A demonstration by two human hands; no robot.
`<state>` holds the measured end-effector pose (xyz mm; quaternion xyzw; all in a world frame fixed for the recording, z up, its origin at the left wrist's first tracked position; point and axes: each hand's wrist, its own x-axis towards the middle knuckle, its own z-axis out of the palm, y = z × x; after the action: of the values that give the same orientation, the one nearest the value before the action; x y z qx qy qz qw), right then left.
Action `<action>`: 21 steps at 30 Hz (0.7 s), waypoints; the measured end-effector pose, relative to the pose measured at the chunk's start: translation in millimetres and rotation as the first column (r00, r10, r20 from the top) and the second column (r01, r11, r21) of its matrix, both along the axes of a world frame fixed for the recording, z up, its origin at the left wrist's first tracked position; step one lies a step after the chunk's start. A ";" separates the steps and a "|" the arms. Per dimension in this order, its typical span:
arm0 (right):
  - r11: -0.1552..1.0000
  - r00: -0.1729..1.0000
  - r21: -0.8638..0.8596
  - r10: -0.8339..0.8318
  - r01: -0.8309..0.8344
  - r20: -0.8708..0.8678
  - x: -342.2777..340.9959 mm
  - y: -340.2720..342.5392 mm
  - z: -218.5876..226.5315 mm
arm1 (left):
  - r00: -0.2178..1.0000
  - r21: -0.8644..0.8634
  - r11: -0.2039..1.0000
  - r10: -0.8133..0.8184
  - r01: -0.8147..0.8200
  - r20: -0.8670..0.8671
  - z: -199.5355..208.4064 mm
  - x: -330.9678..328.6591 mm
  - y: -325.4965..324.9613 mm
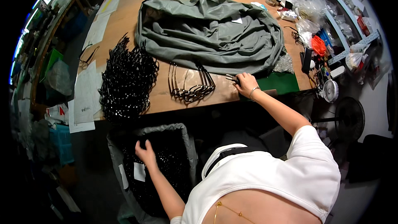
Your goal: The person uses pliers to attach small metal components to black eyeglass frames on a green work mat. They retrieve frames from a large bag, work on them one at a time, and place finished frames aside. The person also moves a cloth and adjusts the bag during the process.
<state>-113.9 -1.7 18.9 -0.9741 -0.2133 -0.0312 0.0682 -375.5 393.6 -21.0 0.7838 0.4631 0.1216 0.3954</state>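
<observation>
Losing the corners to a round black rim and most of the left sleeve [176, 220] to the lower edge. Holding the left hand [146, 154] at seven-thirty over a grey-lined bin [190, 143], with thumb and forefinger apart, but failing to tell whether pinching anything black against the black load [169, 157] inside. Making out only scattered glints there in the shadow, beside a white paper [139, 172]. Gripping small dark pliers [233, 79] in the curled fingers of the right hand [246, 84], between two and three o'clock, hiding most of the handles and pointing the tips toward nine-thirty. Seeing thin, glossy black frames [191, 95] on the wooden table [224, 93], crowding side by side near the centre, toward eight-thirty from the right hand and apart from the pliers. Finding a tall, tangled black heap [124, 83] at nine-thirty, looping and shining too densely for counting. Facing a crumpled grey cloth [215, 58] at twelve o'clock, with deep folds partly covering the inside. Barely distinguishing the clear bags [309, 8] cluttering two o'clock.
</observation>
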 end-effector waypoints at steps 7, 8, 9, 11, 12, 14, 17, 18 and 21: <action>0.989 0.994 0.147 -0.004 -0.011 0.106 23.1 -49.1 -54.1 | 0.925 0.078 0.926 -0.375 0.370 0.063 53.0 132.8 -58.3; 0.978 0.994 0.209 -0.001 -0.021 0.109 26.3 -53.9 -51.4 | 0.908 0.138 0.906 -0.413 0.401 0.070 56.9 147.3 -52.9; 0.964 0.994 0.265 0.004 -0.032 0.106 32.0 -54.9 -45.2 | 0.891 0.190 0.883 -0.448 0.429 0.071 59.9 160.9 -45.7; 0.929 0.989 0.358 0.043 -0.091 0.140 55.1 -57.2 -15.7 | 0.882 0.416 0.801 -0.471 0.430 -0.007 76.5 189.7 -37.0; 0.923 0.983 0.370 0.042 -0.106 0.178 72.0 -59.9 2.1 | 0.893 0.435 0.794 -0.446 0.424 -0.056 86.2 209.3 -36.1; 0.928 0.973 0.356 0.029 -0.111 0.229 114.7 -70.5 15.2 | 0.895 0.504 0.749 -0.427 0.431 -0.131 104.6 250.7 -45.4; 0.955 0.975 0.290 -0.015 -0.052 0.224 188.6 -89.4 7.7 | 0.831 0.632 0.603 -0.543 0.487 -0.122 104.4 305.0 -80.5; 0.970 0.988 0.245 -0.042 0.004 0.149 211.8 -91.7 9.3 | 0.771 0.454 0.671 -0.634 0.587 -0.060 99.7 319.3 -102.7; 0.981 0.998 0.192 0.009 -0.022 0.070 268.1 -68.2 10.7 | 0.539 0.461 0.385 -0.799 0.799 -0.267 66.4 303.2 -179.3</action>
<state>154.3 -69.9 29.5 -0.9596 -0.2192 -0.0844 0.1550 -72.3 214.3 45.3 0.9844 -0.0244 0.0393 0.1698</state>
